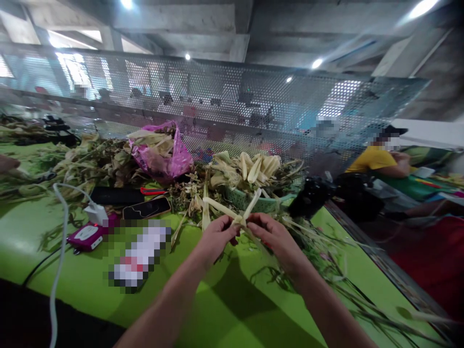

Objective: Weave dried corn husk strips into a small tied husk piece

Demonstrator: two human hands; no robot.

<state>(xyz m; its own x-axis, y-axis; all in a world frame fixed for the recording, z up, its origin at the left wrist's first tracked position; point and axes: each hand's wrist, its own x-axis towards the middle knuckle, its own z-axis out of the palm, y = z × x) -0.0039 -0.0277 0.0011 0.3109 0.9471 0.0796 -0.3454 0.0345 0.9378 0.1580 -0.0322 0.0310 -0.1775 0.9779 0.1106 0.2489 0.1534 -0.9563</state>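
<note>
My left hand [217, 237] and my right hand [275, 239] meet above the green table [224, 309], both pinched on a small crossed bundle of pale dried leaf strips [235, 210]. The strips stick out up and to the left from between my fingers. Just behind them stands a green basket [268, 203] heaped with more pale husk pieces [253, 169].
A pink plastic bag [163, 154] of husks lies in a pile of dried leaves [87, 164]. A phone [147, 208], red-handled scissors [152, 191], a pink device [87, 237] with a white charger cable [60, 241] lie at left. A person in yellow [377, 159] sits at right behind a perforated metal screen [224, 96].
</note>
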